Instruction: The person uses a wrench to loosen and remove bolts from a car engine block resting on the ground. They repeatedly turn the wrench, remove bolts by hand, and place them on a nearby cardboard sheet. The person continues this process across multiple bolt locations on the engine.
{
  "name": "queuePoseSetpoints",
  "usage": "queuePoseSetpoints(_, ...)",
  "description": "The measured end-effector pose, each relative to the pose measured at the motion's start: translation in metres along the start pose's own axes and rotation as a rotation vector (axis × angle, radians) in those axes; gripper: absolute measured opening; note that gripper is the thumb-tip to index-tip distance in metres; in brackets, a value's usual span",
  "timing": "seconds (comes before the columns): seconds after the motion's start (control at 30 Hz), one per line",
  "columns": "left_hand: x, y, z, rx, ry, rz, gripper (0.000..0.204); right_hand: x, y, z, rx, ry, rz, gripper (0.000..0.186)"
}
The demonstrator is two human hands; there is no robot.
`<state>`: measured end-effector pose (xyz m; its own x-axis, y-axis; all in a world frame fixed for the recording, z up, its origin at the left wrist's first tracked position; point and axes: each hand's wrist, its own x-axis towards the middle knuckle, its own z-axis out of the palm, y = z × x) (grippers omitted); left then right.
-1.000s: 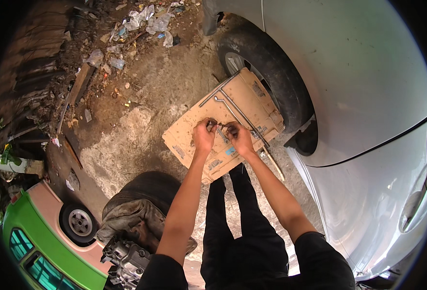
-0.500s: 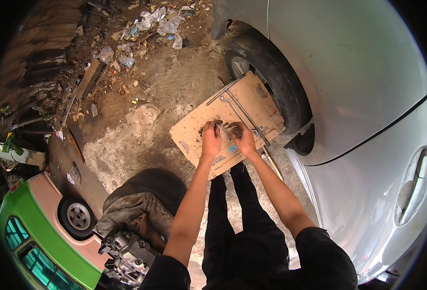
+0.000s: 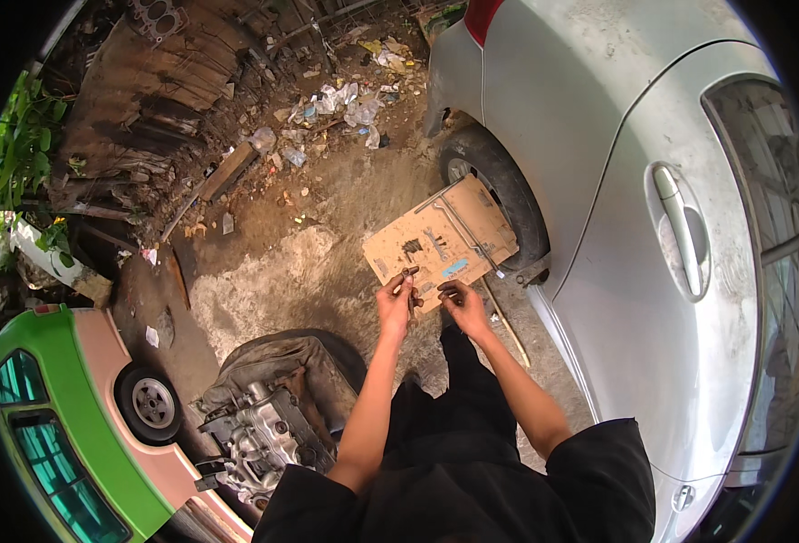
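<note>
Above the near edge of a flat cardboard sheet [image 3: 390,237] on the ground, my left hand [image 3: 394,309] is closed around a small, dark, narrow thing [image 3: 410,272] whose kind I cannot make out. My right hand [image 3: 466,311] is beside it, fingers curled together; whatever they may hold is hidden. On the cardboard lie a wrench [image 3: 435,242], a cluster of small dark parts [image 3: 412,246] and a blue patch [image 3: 454,267]. A long metal bar with a bent end [image 3: 461,226] lies along the sheet's far right side.
A silver car [image 3: 589,163] with a black tyre [image 3: 508,181] stands on the right. At lower left are an engine [image 3: 268,425], a dark tyre [image 3: 349,362] partly covered by cloth, and a green and pink car [image 3: 64,398]. Litter [image 3: 349,104] and a wooden plank [image 3: 227,172] lie farther off.
Both hands have come back from over the cardboard's middle toward my body and spread slightly apart. The wrench and dark parts now show uncovered. My view has shifted, showing more of the silver car.
</note>
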<state>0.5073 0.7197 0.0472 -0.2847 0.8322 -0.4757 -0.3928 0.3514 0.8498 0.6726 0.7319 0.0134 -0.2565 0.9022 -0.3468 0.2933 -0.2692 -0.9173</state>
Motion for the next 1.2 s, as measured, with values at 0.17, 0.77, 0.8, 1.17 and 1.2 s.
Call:
queuePoseSetpoints(0.17,-0.094,0.004,-0.041,0.114,-0.118,-0.023,0.034,-0.107,0.016,0.029,0.066,0.077,-0.041,0.019)
queuePoseSetpoints(0.77,-0.325,-0.065,-0.243,-0.027,-0.252,0.105,0.027,-0.353,0.036,0.168,0.137,0.111,-0.030,0.020)
queuePoseSetpoints(0.8,-0.334,-0.062,-0.251,-0.034,-0.239,0.121,0.022,-0.364,0.037,0.175,0.164,0.096,-0.064,0.020)
queuePoseSetpoints(1.17,-0.478,-0.073,-0.391,-0.209,-0.143,0.225,0.021,-0.435,0.040,0.291,0.196,-0.003,-0.143,0.021)
queuePoseSetpoints(1.2,-0.495,-0.076,-0.408,-0.204,-0.103,0.206,0.021,-0.443,0.037,0.306,0.214,-0.012,-0.120,0.020)
